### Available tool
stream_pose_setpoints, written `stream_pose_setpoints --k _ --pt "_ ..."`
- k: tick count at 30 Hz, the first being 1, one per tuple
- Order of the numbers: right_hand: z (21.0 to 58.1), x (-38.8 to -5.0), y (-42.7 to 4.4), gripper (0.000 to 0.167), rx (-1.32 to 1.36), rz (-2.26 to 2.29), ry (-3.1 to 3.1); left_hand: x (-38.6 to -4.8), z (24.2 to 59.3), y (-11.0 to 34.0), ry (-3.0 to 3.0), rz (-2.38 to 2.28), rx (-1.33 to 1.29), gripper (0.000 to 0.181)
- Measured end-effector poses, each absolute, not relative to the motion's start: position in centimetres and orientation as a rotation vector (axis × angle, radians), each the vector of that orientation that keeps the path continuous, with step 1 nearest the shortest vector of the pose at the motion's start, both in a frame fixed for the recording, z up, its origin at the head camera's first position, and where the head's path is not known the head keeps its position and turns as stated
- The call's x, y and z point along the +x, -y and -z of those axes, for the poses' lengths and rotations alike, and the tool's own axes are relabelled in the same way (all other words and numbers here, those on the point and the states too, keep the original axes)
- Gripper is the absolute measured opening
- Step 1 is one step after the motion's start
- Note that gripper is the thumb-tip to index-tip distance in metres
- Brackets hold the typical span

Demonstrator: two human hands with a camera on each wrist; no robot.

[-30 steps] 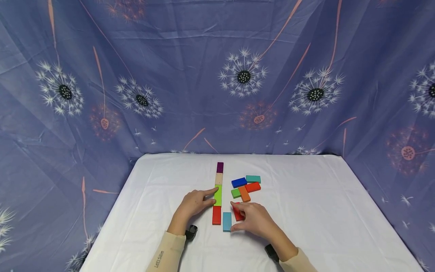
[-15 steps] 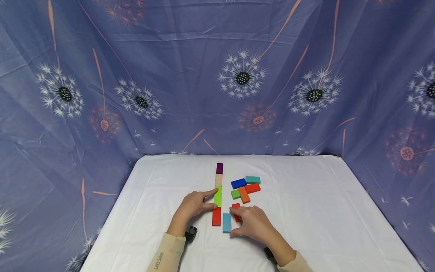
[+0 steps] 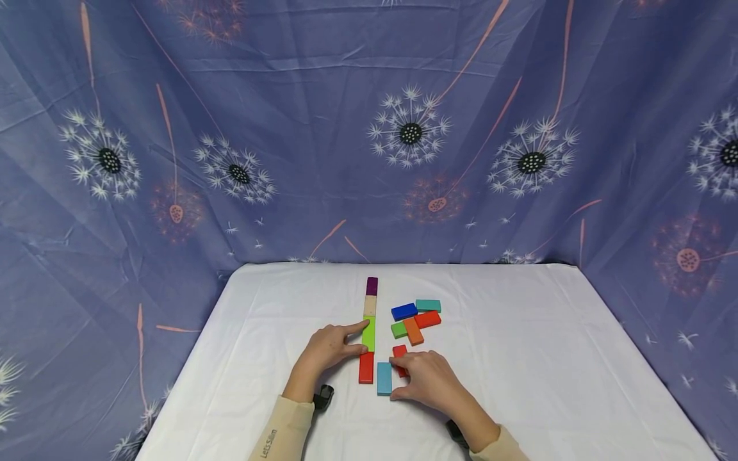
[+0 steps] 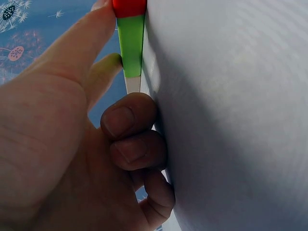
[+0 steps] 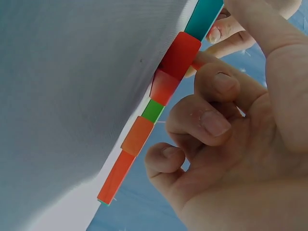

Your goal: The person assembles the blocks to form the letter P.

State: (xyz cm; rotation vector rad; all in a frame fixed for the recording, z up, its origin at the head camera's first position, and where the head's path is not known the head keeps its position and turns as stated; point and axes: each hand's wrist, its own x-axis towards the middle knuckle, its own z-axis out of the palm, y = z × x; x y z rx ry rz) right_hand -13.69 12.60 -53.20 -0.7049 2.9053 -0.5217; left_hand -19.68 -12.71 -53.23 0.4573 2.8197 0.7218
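Observation:
In the head view my left hand (image 3: pixel 330 344) touches the left side of a lime-green block (image 3: pixel 368 334) with straight thumb and forefinger. Its other fingers are curled in the left wrist view. That block lies in a row between a pale wood block (image 3: pixel 370 305) and a red block (image 3: pixel 366 368), with a purple block (image 3: pixel 371 286) at the far end. My right hand (image 3: pixel 426 381) holds a light blue block (image 3: pixel 384 379) by its ends, thumb near, forefinger far. A second red block (image 3: pixel 400 352) lies partly hidden under that hand.
Behind my right hand lie loose blocks: dark blue (image 3: pixel 404 312), teal (image 3: pixel 428 306), red (image 3: pixel 428 319), orange (image 3: pixel 413 331) and green (image 3: pixel 398 330). A white cloth (image 3: pixel 519 346) covers the table, and a patterned blue curtain (image 3: pixel 323 128) hangs behind.
My right hand has moved slightly nearer, and its forefinger has drawn in to the far end of the light blue block. My left thumb has shifted slightly along the row.

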Motion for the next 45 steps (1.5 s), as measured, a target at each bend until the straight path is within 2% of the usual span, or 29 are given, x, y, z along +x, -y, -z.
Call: stream_pose_setpoints --k 9,28,45 --pt "53.1 -13.7 -12.7 0.059 -0.705 0.539 -2.899 -19.6 53.1 12.6 -2.821 -0.723 0.447 0.067" --pt "52.0 -12.7 -12.1 0.057 -0.75 0.709 -2.831 -19.6 53.0 12.7 -2.824 -0.729 0.46 0.067" --pt "51.9 -11.1 -10.0 0.055 -0.812 0.569 -2.842 -19.6 53.1 12.7 -2.83 -0.749 0.475 0.066"
